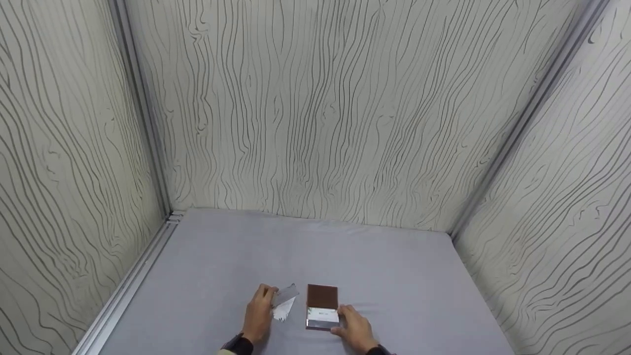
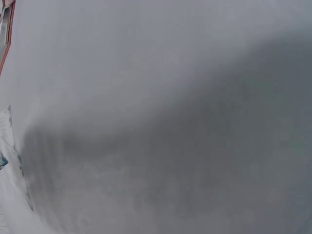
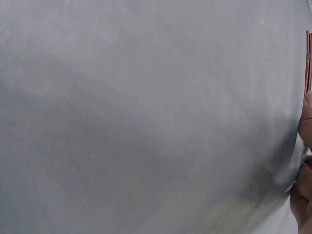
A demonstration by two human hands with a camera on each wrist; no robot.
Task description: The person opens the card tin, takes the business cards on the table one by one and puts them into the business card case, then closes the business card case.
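Thumb and fingers of my left hand (image 1: 259, 310) pinch a thin, shiny, see-through sleeve (image 1: 286, 295) with a white printed part (image 1: 282, 311) below it. To its right lies an open brown folding case (image 1: 323, 296), like a small card wallet, on the cloth. A white printed card (image 1: 322, 314) shows across its lower half, above a clear strip. My right hand (image 1: 357, 329) grips the case's lower right edge between thumb and fingers. In the right wrist view only the fingers (image 3: 306, 122) and a sliver of the case show at the right edge.
Pale grey cloth (image 1: 394, 276) covers the table. Wood-grain patterned panels (image 1: 305, 108) stand at the back and both sides. A metal rail (image 1: 130, 288) runs along the table's left edge.
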